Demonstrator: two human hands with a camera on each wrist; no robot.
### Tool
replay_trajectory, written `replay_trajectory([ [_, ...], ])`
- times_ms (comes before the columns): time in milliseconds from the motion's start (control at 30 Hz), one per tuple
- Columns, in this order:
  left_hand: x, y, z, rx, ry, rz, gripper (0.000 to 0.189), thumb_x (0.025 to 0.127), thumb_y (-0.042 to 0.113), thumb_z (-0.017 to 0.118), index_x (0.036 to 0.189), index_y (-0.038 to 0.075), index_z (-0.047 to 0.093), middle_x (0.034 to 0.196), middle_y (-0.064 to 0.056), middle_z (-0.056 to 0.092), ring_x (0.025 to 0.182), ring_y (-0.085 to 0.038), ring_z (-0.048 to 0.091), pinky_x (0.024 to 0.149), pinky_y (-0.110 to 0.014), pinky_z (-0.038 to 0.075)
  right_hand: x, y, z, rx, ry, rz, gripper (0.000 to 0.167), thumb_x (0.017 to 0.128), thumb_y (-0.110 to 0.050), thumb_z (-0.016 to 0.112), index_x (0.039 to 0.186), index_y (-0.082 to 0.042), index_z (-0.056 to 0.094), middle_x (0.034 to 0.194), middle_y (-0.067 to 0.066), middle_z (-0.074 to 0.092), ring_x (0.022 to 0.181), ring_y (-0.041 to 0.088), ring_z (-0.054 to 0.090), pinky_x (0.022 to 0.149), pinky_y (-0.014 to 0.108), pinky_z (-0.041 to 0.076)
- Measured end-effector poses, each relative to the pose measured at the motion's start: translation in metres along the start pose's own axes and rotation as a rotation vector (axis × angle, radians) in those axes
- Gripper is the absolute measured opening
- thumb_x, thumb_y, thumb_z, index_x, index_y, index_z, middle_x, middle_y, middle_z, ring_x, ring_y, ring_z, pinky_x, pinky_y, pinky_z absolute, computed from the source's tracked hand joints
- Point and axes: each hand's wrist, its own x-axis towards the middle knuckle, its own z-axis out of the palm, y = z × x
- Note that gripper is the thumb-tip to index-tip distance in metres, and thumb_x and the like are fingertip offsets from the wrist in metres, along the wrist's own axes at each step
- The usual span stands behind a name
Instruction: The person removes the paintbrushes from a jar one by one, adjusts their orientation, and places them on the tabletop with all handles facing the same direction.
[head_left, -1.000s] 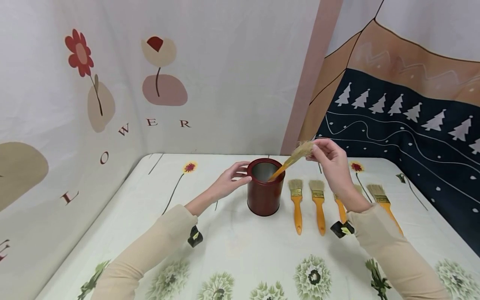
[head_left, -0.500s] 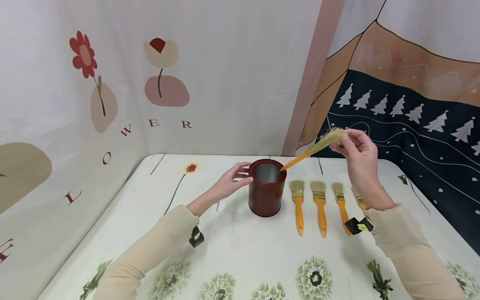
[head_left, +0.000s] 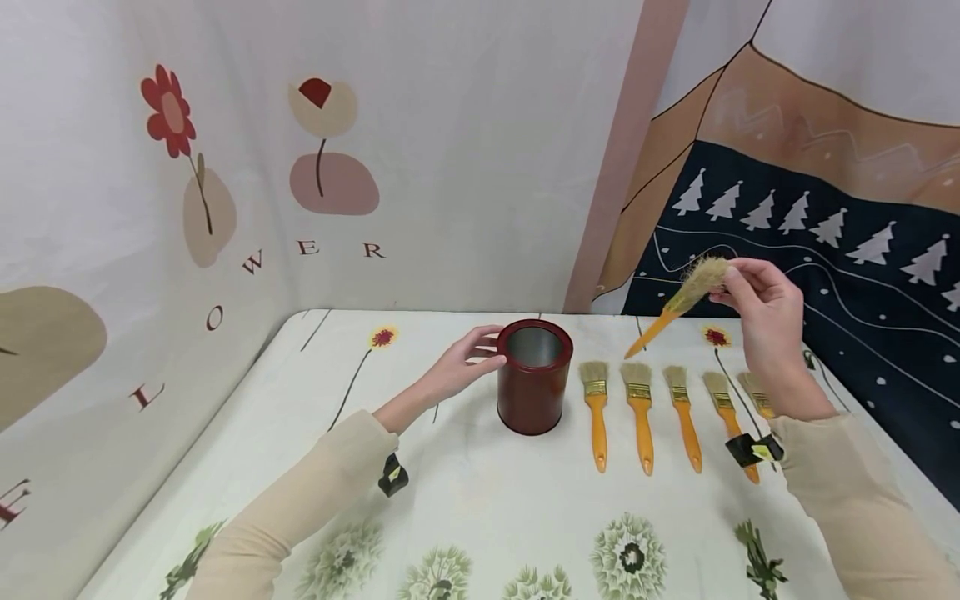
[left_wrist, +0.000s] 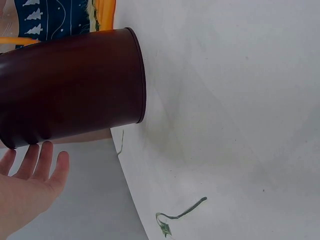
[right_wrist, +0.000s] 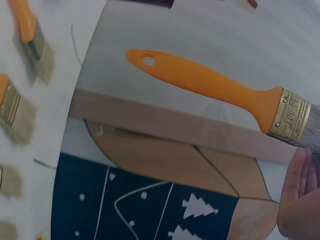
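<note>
My left hand (head_left: 463, 365) rests its fingertips and thumb against the left side of an upright dark red metal can (head_left: 531, 400), near its rim. The left wrist view has the fingers (left_wrist: 44, 162) fairly straight, just touching the can's wall. My right hand (head_left: 771, 329) pinches a paintbrush (head_left: 652, 332) by its bristles, high over the right part of the table. Its orange handle slants down to the left, clear of the can. A gold ferrule (right_wrist: 289, 117) shows in the right wrist view. The can's bottom inside is hidden.
Right of the can, several orange-handled paintbrushes lie in a row, bristles away from me, starting with one paintbrush (head_left: 596, 417). The rightmost paintbrush (head_left: 756, 392) is partly behind my right wrist. A flower-printed white cloth (head_left: 465, 500) covers the table; printed curtains (head_left: 465, 167) hang behind.
The paintbrush's handle was inside the can. My right hand has drawn it up and out, then moved it right. The left hand has stayed at the can.
</note>
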Motion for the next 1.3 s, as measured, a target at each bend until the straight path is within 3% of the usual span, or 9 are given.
replay_trajectory([
  [233,0.0,0.0,0.0,-0.001,-0.001,0.013,0.051,0.088,0.015,0.056,0.132,0.002,0.034,0.122,-0.018,0.045,0.109,-0.03,0.045,0.089,-0.042,0.038,0.003,0.006,-0.022,-0.21,0.018,0.062,0.012,0.085,-0.013,0.058,0.095,-0.007,0.06,0.092,0.001,0.057,0.081,0.008,0.055,0.07,0.011,0.044],
  [400,-0.001,-0.001,0.0,-0.002,0.0,0.01,0.051,0.088,0.015,0.056,0.132,0.002,0.034,0.122,-0.018,0.045,0.109,-0.03,0.045,0.089,-0.042,0.038,0.007,0.01,-0.039,-0.309,0.013,0.11,0.011,0.086,-0.016,0.056,0.095,-0.01,0.059,0.092,-0.001,0.054,0.08,0.006,0.054,0.069,0.009,0.043],
  [633,0.0,-0.002,-0.001,-0.013,-0.004,0.03,0.05,0.088,0.013,0.056,0.131,0.001,0.035,0.121,-0.019,0.046,0.108,-0.031,0.046,0.088,-0.041,0.039,0.01,0.015,-0.066,-0.576,-0.002,0.155,0.014,0.09,-0.026,0.049,0.099,-0.018,0.055,0.094,-0.006,0.049,0.079,-0.001,0.051,0.068,0.007,0.042],
  [833,0.0,-0.002,-0.001,-0.021,-0.007,0.03,0.05,0.088,0.013,0.056,0.132,0.001,0.035,0.122,-0.019,0.045,0.109,-0.031,0.046,0.088,-0.041,0.039,0.015,0.019,-0.092,-0.714,-0.002,0.203,0.01,0.091,-0.029,0.045,0.097,-0.025,0.052,0.092,-0.011,0.046,0.078,-0.001,0.047,0.067,0.004,0.039],
  [900,0.001,-0.002,-0.001,-0.019,-0.007,0.025,0.05,0.088,0.013,0.056,0.132,0.002,0.035,0.123,-0.019,0.045,0.109,-0.03,0.045,0.089,-0.041,0.039,0.015,0.02,-0.1,-0.756,-0.002,0.227,0.012,0.092,-0.03,0.044,0.098,-0.024,0.052,0.092,-0.011,0.045,0.078,0.0,0.045,0.066,0.004,0.038],
  [1067,0.001,-0.002,-0.001,-0.017,-0.006,0.028,0.05,0.088,0.013,0.056,0.132,0.002,0.035,0.122,-0.019,0.045,0.109,-0.03,0.045,0.089,-0.042,0.038,0.019,0.035,-0.127,-0.864,0.013,0.268,0.032,0.091,-0.032,0.046,0.107,-0.005,0.053,0.091,-0.003,0.047,0.075,0.004,0.043,0.062,0.012,0.038],
  [1233,0.001,-0.003,-0.001,-0.026,-0.008,0.036,0.05,0.088,0.012,0.056,0.131,0.0,0.035,0.12,-0.02,0.046,0.108,-0.031,0.046,0.088,-0.041,0.039,0.026,0.062,-0.165,-0.918,0.035,0.306,0.04,0.089,-0.035,0.049,0.108,0.0,0.054,0.089,0.007,0.048,0.072,0.011,0.042,0.057,0.019,0.036],
  [1300,0.002,-0.003,-0.001,-0.026,-0.009,0.035,0.05,0.088,0.012,0.056,0.132,0.0,0.035,0.12,-0.019,0.046,0.108,-0.031,0.046,0.088,-0.04,0.039,0.029,0.076,-0.183,-0.959,0.06,0.321,0.039,0.089,-0.037,0.049,0.107,-0.003,0.055,0.088,0.005,0.049,0.071,0.01,0.042,0.054,0.02,0.036],
])
